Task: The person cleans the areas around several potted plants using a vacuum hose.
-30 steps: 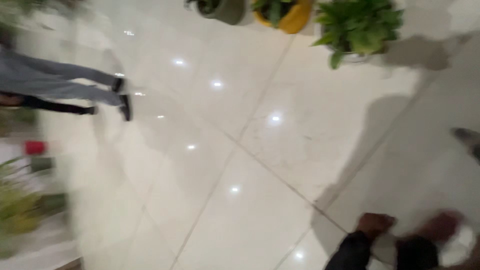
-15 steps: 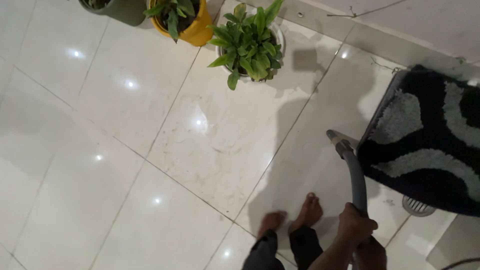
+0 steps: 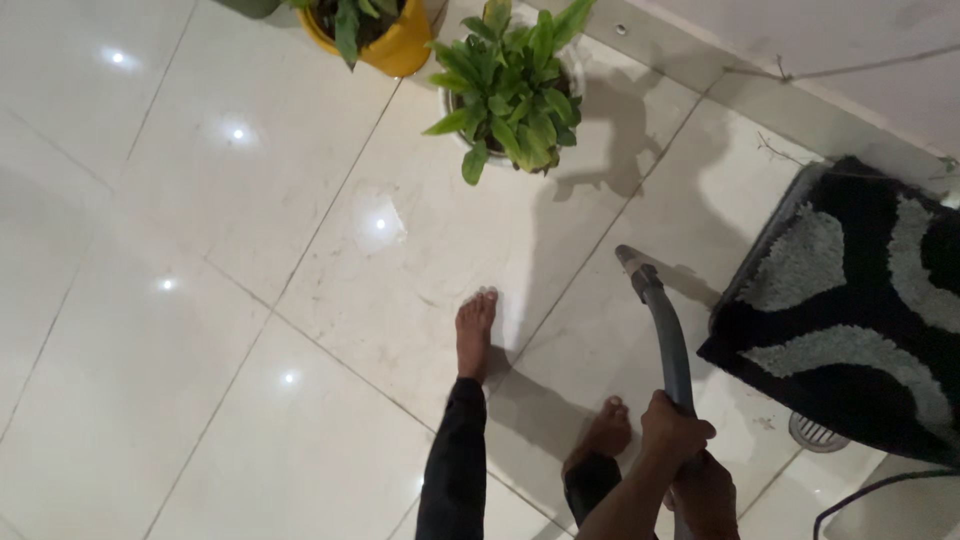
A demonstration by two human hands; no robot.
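Observation:
A grey vacuum hose (image 3: pixel 668 330) slants up from the bottom right, its nozzle tip (image 3: pixel 628 256) just above the cream tiled floor (image 3: pixel 300 300). My left hand (image 3: pixel 675 433) is wrapped around the hose. Just below it, my right hand (image 3: pixel 708 495) grips the same hose nearer to me. My bare left foot (image 3: pixel 475 330) is stepped forward, and my right foot (image 3: pixel 603 435) is planted further back, close under the hands.
A black and grey shaggy mat (image 3: pixel 850 310) lies at the right, with a round floor drain (image 3: pixel 815 432) by its near edge. A leafy plant in a white pot (image 3: pixel 510 85) and a yellow pot (image 3: pixel 385 45) stand along the far wall. A dark cable (image 3: pixel 860 492) runs at bottom right.
My left foot has stepped forward. The hose and both hands have shifted slightly left and up, and the view has steadied from the blurred sweep across the floor.

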